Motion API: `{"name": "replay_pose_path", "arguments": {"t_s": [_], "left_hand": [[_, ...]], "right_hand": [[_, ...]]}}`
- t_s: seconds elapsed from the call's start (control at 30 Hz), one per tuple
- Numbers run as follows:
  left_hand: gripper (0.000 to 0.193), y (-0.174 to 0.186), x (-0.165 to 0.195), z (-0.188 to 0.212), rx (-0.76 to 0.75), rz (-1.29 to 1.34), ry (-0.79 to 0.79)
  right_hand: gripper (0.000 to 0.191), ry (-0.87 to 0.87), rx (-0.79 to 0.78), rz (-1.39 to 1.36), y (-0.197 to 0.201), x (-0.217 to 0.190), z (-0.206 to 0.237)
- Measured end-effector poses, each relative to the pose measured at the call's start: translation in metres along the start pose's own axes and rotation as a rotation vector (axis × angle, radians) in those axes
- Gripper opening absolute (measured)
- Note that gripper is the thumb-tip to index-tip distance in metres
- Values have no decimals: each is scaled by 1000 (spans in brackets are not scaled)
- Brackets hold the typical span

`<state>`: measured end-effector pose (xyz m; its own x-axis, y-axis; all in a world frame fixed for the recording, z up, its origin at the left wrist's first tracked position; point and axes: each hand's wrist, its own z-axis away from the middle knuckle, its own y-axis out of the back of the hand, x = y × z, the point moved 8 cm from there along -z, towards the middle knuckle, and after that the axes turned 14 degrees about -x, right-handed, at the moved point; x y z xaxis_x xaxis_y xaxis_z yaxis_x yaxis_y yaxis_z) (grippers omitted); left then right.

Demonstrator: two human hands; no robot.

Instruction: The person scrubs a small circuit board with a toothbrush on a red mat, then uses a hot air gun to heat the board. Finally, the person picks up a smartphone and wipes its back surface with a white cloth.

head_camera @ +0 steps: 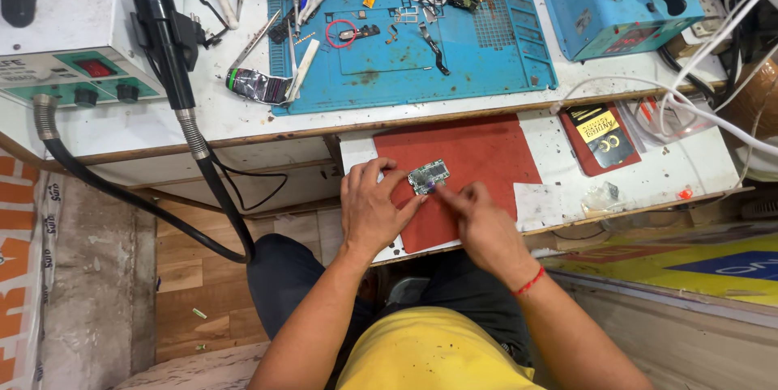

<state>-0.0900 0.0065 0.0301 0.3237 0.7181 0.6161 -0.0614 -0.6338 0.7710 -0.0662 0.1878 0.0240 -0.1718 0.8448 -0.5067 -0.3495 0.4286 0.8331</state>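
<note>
left hand [369, 208] pinches small circuit board [428, 175] flat to steady it | board on red mat [478, 155] near pull-out shelf front edge | right hand [478, 220] closed, forefinger pressing board

matt red mat [478, 155], worn wooden bench edge [243, 137]

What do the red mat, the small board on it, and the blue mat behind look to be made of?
Red mat: likely rubber or silicone, matte, flat, no glare.
Small board: a circuit board, green base with silvery metal shields, held by the left hand and touched by the right hand.
Blue mat: probably silicone, with moulded compartments.
</note>
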Motion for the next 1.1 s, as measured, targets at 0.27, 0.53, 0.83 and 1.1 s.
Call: {"name": "replay_pose_path", "arguments": {"t_s": [0.27, 0.53, 0.83, 1.1], "left_hand": [[44, -3, -3, 1, -15, 4, 9], [45, 0, 0, 1, 38, 3, -9], [43, -11, -4, 6, 9, 16, 1], [42, -3, 5, 1, 29, -15, -7]], "right_hand": [[59, -18, -49, 52, -3, 5, 1], [57, -61, -20, 12, 4, 5, 0], [54, -65, 16, 20, 1, 9, 7], [58, 29, 24, -2, 7, 3, 6]]}}
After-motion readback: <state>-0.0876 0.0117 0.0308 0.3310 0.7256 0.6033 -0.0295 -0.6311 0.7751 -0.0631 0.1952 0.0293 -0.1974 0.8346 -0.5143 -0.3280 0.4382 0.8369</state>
